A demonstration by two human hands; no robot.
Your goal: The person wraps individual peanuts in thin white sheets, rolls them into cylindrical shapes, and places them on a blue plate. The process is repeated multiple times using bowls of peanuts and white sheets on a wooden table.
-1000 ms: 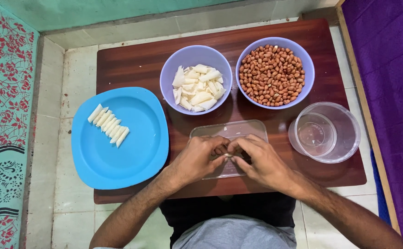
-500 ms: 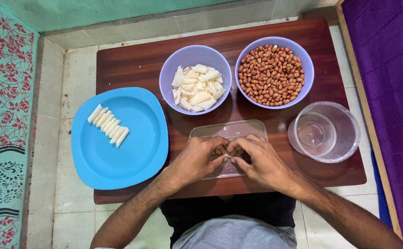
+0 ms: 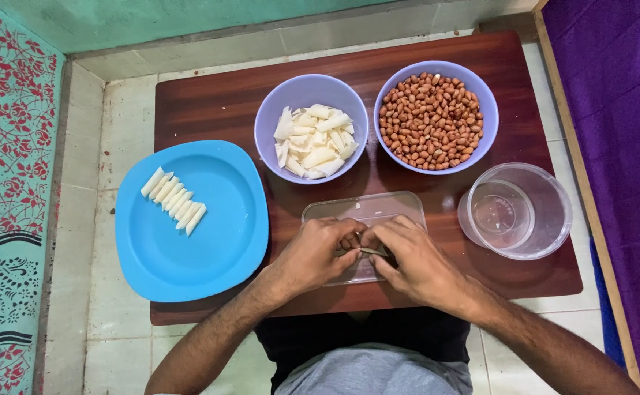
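Note:
My left hand (image 3: 318,256) and my right hand (image 3: 413,256) meet fingertip to fingertip over a clear rectangular tray (image 3: 367,207) at the front of a low brown table (image 3: 217,102). Between the fingers they pinch a small pale piece (image 3: 370,251), mostly hidden. Behind the tray stand two lilac bowls: one (image 3: 311,136) with white folded cone-shaped wrappers, one (image 3: 437,117) full of peanuts. On the left a blue plate (image 3: 188,223) carries a row of several white filled pieces (image 3: 175,200).
A clear round plastic container (image 3: 516,210), empty, stands at the right of the table. A purple cloth (image 3: 620,146) lies on the right, a patterned teal mat (image 3: 5,205) on the left. Tiled floor surrounds the table.

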